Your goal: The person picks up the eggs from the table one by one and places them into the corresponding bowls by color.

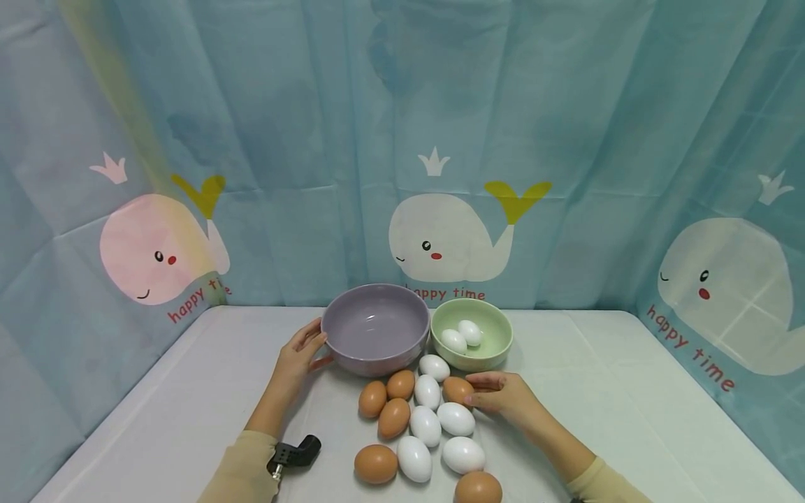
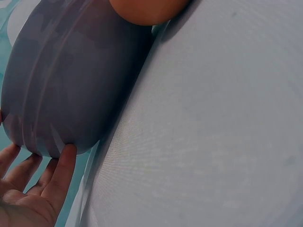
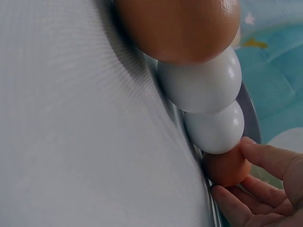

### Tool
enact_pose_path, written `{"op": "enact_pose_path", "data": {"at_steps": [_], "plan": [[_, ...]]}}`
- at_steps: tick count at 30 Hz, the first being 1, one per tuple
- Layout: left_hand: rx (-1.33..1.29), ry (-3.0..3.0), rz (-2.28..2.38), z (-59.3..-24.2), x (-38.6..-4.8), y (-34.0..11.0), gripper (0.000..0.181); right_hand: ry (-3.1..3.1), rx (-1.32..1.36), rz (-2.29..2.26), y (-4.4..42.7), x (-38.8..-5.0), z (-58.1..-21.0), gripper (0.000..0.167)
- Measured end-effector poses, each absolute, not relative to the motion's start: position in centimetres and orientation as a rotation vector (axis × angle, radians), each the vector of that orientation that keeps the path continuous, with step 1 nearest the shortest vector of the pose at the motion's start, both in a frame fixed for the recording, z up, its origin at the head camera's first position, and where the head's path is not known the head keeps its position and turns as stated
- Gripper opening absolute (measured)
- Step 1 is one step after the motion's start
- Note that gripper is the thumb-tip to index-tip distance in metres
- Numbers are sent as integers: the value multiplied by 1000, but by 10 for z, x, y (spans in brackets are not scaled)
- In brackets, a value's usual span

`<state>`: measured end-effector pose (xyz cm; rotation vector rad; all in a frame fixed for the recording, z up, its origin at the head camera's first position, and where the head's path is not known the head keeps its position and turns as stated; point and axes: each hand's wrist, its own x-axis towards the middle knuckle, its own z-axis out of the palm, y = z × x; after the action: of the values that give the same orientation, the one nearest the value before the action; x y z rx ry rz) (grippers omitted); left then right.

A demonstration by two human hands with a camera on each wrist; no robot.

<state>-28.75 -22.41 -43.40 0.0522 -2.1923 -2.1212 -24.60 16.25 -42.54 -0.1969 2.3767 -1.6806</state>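
Note:
My left hand [image 1: 300,355] rests its fingertips on the left side of a purple bowl [image 1: 377,328]. In the left wrist view those fingers [image 2: 64,172] reach nearly straight to the bowl's outer wall [image 2: 71,85]. With thumb and fingers, my right hand [image 1: 503,396] pinches a brown egg [image 1: 458,390] from its right side. The right wrist view has that brown egg [image 3: 227,166] low behind two white eggs, between the thumb and the fingers below. A green bowl [image 1: 497,342] touching the purple one holds two white eggs [image 1: 469,333]. No eggs show inside the purple bowl.
Several white eggs [image 1: 425,426] and brown eggs [image 1: 393,418] lie close together on the white table [image 1: 585,391] in front of the bowls. One brown egg [image 1: 479,487] is at the near edge of view. A blue whale-print curtain [image 1: 314,140] hangs behind.

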Motion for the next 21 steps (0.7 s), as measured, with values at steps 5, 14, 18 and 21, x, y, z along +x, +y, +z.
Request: {"op": "enact_pose_path", "data": {"at_steps": [5, 14, 18, 21], "plan": [[57, -2201, -2113, -434, -289, -225, 58, 2376, -191, -1686, 162, -246, -426, 51], [51, -2190, -2119, -435, -289, -224, 58, 2348, -211, -1716, 162, -246, -426, 51], [49, -2190, -2116, -435, -289, -224, 58, 2303, -244, -1757, 163, -246, -427, 51], [52, -2190, -2112, -436, -289, -224, 58, 2298, -256, -1759, 162, -246, -427, 50]]}}
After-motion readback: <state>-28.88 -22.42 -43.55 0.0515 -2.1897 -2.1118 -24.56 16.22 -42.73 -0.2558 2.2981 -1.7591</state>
